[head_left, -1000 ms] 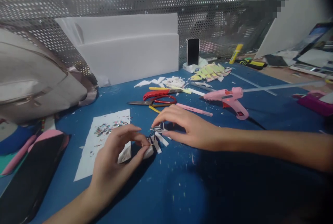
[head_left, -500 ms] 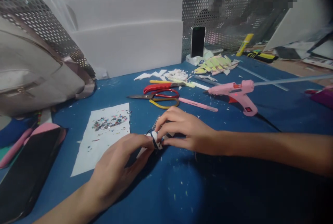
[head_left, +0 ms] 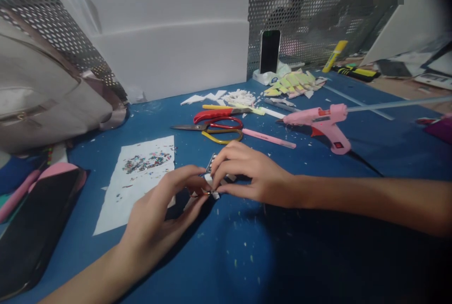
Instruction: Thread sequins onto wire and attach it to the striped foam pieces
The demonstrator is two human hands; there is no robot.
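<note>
Midway between the near and far edges of the blue desk (head_left: 318, 257), the left hand (head_left: 158, 217) and right hand (head_left: 252, 174) each close a narrow fingertip grip on 1 small white striped paper piece (head_left: 212, 186). It looks light, thin and easily creased, so it is best pinched by its edges.

A pink glue gun (head_left: 323, 123) lies far right, red scissors (head_left: 212, 120) left of it, a glitter-strewn white paper (head_left: 137, 191) near left, a phone (head_left: 270, 52) stands far behind

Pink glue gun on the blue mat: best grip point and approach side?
Probably grip the pink glue gun by its handle, coming from the near side. The handle angles toward the camera and sits clear; the nozzle points left and the glue stick juts right.
</note>
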